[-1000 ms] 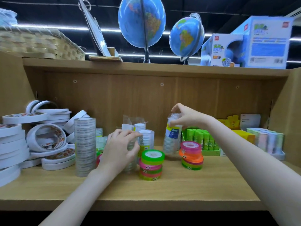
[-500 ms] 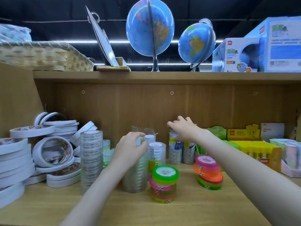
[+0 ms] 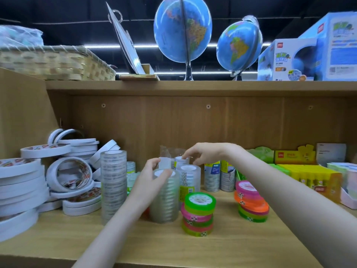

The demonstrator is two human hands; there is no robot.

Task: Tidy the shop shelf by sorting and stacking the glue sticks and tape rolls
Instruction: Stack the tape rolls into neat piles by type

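My left hand [image 3: 149,179] curls around the top of a wrapped stack of clear tape rolls [image 3: 165,198] standing mid-shelf. My right hand [image 3: 204,153] hovers with fingers spread over another clear tape pack [image 3: 181,161] behind it, fingertips touching its top. Two more packs [image 3: 219,176] stand to the right at the back. A taller clear tape stack [image 3: 113,182] stands to the left. Coloured tape stacks sit in front: a green-and-pink stack [image 3: 199,213] and a pink-orange-green stack [image 3: 250,202]. Boxes of glue sticks [image 3: 313,177] fill the right.
White double-sided tape rolls [image 3: 29,182] pile up at the left, some leaning. The wooden shelf [image 3: 173,246] has bare board along its front. Above, the upper shelf carries two globes [image 3: 182,29], a wicker basket [image 3: 52,62] and globe boxes [image 3: 309,55].
My right hand set a clear tape pack down at the back beside another, let go and moved left over the centre pack. My left hand stayed on its stack. The camera moved closer.
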